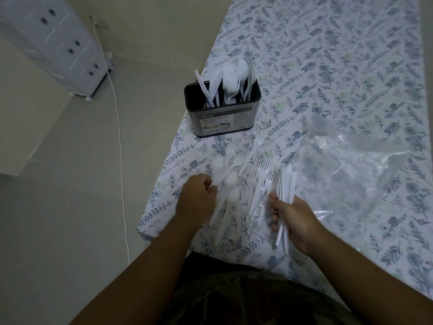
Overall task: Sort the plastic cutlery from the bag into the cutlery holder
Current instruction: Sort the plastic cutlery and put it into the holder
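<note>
Your right hand (293, 219) grips a bundle of white plastic knives (284, 200). Your left hand (199, 200) curls around blurry white plastic spoons (228, 184) on the floral tablecloth (328, 66). Loose white forks (260, 181) lie between your hands, the clear plastic bag (356, 165) just right, and the dark rectangular cutlery holder (222, 113) behind, part-filled.

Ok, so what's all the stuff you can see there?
Black-and-steel cutlery holder: one, far on table, holding white cutlery.
Loose white plastic forks: several, between the hands.
Loose white plastic spoons: several, by left hand.
White plastic knives: a bunch, in right hand.
Clear plastic bag: one, right of forks.
Floral tablecloth: one, covering table.
White drawer cabinet: one, on floor, top left.
White cable: one, along floor.
Left hand: at spoons, blurred.
Right hand: grips knives.
</note>
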`<state>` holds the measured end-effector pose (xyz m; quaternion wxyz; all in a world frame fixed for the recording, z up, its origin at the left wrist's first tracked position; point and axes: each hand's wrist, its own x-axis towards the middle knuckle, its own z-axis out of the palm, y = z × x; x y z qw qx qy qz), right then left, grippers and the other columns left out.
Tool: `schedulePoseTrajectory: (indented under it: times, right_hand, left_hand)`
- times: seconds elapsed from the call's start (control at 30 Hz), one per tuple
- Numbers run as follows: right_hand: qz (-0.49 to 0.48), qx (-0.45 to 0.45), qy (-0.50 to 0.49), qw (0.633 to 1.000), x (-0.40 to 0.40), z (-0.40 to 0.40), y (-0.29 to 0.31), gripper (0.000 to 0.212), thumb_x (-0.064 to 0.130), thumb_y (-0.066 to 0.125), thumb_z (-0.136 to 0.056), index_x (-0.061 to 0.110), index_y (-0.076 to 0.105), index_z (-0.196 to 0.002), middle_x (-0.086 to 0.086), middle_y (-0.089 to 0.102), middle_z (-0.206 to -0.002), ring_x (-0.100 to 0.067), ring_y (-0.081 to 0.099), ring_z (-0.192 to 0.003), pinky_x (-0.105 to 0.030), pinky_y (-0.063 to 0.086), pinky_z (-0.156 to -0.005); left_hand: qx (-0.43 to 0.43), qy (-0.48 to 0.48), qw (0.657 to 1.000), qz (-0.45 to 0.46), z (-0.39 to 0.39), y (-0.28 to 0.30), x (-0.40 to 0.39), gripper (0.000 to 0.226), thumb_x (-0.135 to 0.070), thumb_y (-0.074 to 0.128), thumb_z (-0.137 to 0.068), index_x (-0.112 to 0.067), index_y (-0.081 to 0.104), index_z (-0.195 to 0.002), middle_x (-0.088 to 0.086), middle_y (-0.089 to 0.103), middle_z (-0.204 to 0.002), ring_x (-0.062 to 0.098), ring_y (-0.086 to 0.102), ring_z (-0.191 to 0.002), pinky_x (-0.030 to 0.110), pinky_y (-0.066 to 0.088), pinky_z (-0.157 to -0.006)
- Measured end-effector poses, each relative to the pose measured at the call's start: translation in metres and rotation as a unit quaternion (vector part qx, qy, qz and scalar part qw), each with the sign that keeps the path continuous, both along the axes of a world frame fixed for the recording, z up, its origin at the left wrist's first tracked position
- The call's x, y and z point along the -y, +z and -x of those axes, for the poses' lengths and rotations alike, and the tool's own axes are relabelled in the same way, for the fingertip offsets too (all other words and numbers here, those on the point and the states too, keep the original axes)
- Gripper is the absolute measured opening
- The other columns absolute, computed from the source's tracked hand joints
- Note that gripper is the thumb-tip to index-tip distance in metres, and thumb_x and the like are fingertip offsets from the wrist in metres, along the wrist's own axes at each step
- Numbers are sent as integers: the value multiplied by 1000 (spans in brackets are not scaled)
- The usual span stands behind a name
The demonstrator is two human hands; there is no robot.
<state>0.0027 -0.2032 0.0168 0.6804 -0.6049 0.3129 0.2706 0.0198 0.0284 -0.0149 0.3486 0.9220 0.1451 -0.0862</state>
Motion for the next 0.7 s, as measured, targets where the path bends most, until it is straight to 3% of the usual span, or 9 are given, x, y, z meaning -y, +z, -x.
schedulePoseTrajectory:
  times: [0.07, 0.2, 0.37, 0.53, 0.6, 0.7]
  right_hand:
    - [3, -4, -5, 1000, 1, -1, -2, 13, 1, 59, -93, 12, 63, -98, -5, 52, -64, -18, 46, -51, -30, 43, -48]
    - [-2, -6, -9, 1000, 2, -1, -5, 13, 2, 61, -92, 13, 64, -99, -5, 53, -66, -18, 46, -52, -29, 41, -48]
    - [-5, -8, -7, 1000, 5, 0, -5, 14, 1, 61, -90, 12, 65, -99, -8, 54, -70, -20, 47, -56, -32, 42, -51]
    - [1, -12, -21, 1000, 8, 1, -5, 12, 3, 60, -92, 13, 66, -96, -7, 53, -70, -21, 47, -57, -33, 42, -53]
    - [3, -11, -22, 1000, 7, 1, -4, 12, 3, 61, -92, 13, 66, -95, -7, 53, -70, -20, 47, -57, -33, 43, -53]
    - [-2, -13, -27, 1000, 7, 2, -3, 12, 2, 61, -92, 12, 66, -94, -7, 54, -69, -20, 47, -56, -34, 42, -53]
  left_hand:
    - [-4, -39, 999, 15, 2, 1, 9, 18, -29, 72, -86, -18, 59, -90, -2, 55, -88, 13, 54, -77, 23, 44, -67]
    - [-17, -68, 997, -8, 8, 2, 24, 48, -46, 80, -74, -19, 55, -105, -2, 53, -95, 14, 52, -87, 29, 49, -74]
    - [-10, -29, 1000, -3, 3, 7, 19, 23, -26, 71, -87, -15, 51, -92, -4, 53, -76, 12, 50, -64, 20, 34, -52]
    - [6, 4, 1000, -21, 0, 4, 5, 15, -21, 59, -94, -8, 59, -100, 2, 58, -77, 21, 56, -66, 25, 37, -51]
    - [4, 9, 1000, -23, 0, -1, 4, 18, -23, 59, -94, -7, 61, -102, 2, 55, -80, 19, 53, -72, 27, 39, -58]
    - [9, 13, 999, -30, 2, 2, 9, 38, -28, 67, -90, -9, 56, -121, 3, 50, -100, 21, 54, -93, 33, 49, -79]
